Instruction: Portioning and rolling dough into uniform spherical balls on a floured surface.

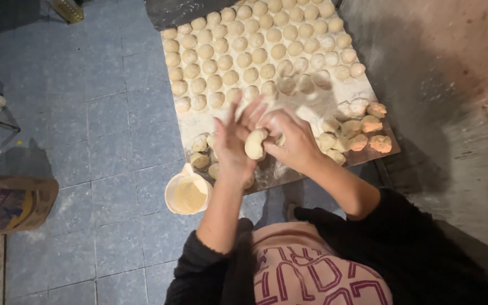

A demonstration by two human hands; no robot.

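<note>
We held the dough piece (pixel 255 144) pressed between our two palms, above the near edge of the board (pixel 289 172). The left hand (pixel 231 141) stood edge-up with its fingers stretched and fanned, pointing away from us, its flat palm against the piece's left side. The right hand (pixel 289 138) lay curled over the piece from the right, fingers bent round its far side, so that both hands bore on it at once and neither was the nearer. The piece appeared as an oval lump with its long axis running roughly from us outward, in line with the left fingers; only its near face showed between the palms. Both forearms converged on it from our body, elbows bent, sleeves pushed back.

Just under and left of the left hand lay a few rough dough lumps (pixel 200 151) on the board. Right of the right hand lay a larger heap of rough lumps (pixel 357 133), some tinged orange. Beyond the fingertips the rolled balls (pixel 255 51) stood in close rows over the floured far part of the board. Near the left wrist, off the board's corner, a cup (pixel 186 194) of flour stood on the tiled floor (pixel 97 141). Well to the left lay a paper bag (pixel 12 203).
</note>
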